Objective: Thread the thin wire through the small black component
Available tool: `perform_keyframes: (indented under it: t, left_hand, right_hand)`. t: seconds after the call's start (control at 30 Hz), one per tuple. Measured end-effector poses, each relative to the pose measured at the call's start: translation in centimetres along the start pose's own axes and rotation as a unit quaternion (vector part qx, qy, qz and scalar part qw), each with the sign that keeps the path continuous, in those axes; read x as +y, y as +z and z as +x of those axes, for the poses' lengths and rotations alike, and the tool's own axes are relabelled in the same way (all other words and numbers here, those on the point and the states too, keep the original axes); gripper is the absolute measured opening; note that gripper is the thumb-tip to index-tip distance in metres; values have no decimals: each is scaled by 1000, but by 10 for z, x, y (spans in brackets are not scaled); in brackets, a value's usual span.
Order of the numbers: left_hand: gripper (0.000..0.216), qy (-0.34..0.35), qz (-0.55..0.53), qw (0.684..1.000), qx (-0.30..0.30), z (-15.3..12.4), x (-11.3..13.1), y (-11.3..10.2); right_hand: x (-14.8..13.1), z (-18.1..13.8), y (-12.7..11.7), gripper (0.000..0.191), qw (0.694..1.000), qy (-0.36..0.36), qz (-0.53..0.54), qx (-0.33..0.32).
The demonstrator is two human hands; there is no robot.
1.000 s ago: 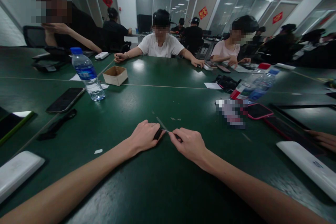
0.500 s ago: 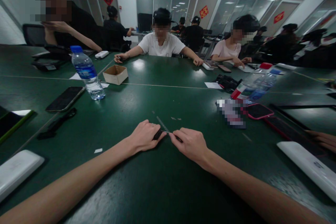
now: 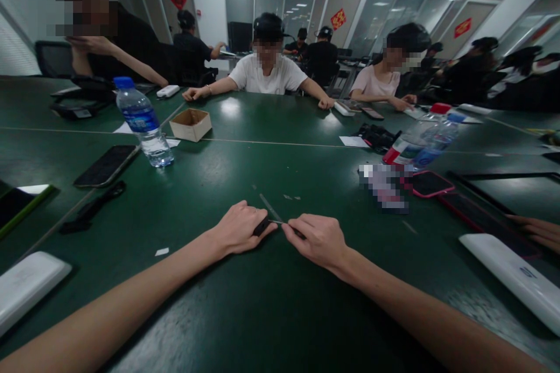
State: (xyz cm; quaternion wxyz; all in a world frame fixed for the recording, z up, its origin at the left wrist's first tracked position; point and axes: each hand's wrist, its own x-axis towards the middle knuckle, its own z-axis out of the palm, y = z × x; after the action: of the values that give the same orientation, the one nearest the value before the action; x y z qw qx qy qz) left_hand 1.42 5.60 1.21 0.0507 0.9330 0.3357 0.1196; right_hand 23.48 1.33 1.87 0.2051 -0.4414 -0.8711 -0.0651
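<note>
My left hand (image 3: 240,227) is closed around a small black object (image 3: 261,226), mostly hidden by the fingers. Facing it, my right hand (image 3: 317,239) pinches a slim dark piece (image 3: 299,232) between thumb and fingers. A thin metallic shaft (image 3: 275,222) bridges the narrow gap between both hands; I cannot tell which of the two pieces it belongs to. Just beyond the fingertips, a clear narrow strip (image 3: 269,205) lies on the green table (image 3: 219,303). Both hands rest low over the tabletop, nearly touching.
To the left are a water bottle (image 3: 144,125), an open cardboard box (image 3: 191,125), a phone (image 3: 106,165) and a black strap (image 3: 96,207). On the right lie bottles (image 3: 411,140), a pink-edged phone (image 3: 432,184) and a white device (image 3: 511,280). Several people sit around.
My hands hold nearly the same pose. The view has shifted very slightly. Across the table, a person's hand at the left has moved a little outward.
</note>
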Motion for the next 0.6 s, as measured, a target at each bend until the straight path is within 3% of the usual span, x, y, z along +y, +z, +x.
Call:
perform_keyframes:
  t: [0.07, 0.2, 0.27, 0.47, 0.6]
  left_hand:
    - [42, -1, 5, 1000, -2, 1, -1, 2]
    - [42, -34, 18, 999, -14, 5, -2, 6]
    - [42, -44, 22, 999, -18, 7, -2, 6]
    - [40, -34, 14, 999, -21, 6, -1, 3]
    - [41, -33, 18, 999, -16, 5, 0, 3]
  right_hand:
    - [-2, 0, -2, 30, 1000, -21, -3, 15]
    - [-23, -3, -5, 32, 984, -178, 20, 22]
    - [-33, -3, -4, 32, 976, -212, 36, 18]
    - [-12, 3, 2, 35, 1000, -7, 1, 16]
    - [2, 6, 3, 37, 999, 44, 5, -14]
